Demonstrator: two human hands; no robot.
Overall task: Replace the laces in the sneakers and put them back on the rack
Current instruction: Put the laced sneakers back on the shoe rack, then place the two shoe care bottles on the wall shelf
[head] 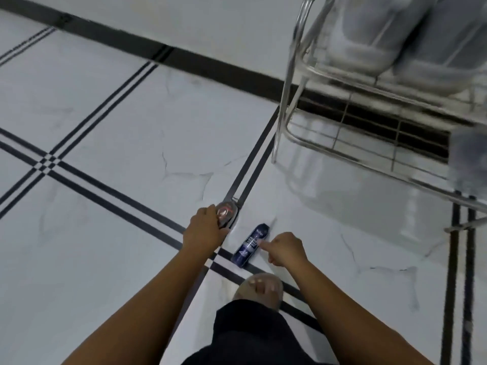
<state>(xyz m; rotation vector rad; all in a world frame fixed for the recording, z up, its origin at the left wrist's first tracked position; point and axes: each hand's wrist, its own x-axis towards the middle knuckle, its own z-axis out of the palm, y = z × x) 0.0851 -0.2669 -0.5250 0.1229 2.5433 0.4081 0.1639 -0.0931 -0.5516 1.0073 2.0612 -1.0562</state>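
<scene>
A metal shoe rack (295, 83) stands at the upper right, with a pair of grey-white sneakers (382, 30) blurred on its top shelf. My left hand (207, 227) grips a small dark container with a red label (226, 212) on the floor. My right hand (286, 248) has its fingers curled, and its forefinger touches a dark blue spray can (249, 245) lying on the tiles. No laces show in this view.
The white tiled floor (110, 127) has black double lines. A dark skirting strip (184, 59) runs along the wall. My sandalled foot (259, 287) stands just behind the can. Another grey shoe (469, 159) sits on the rack's lower shelf at the right edge.
</scene>
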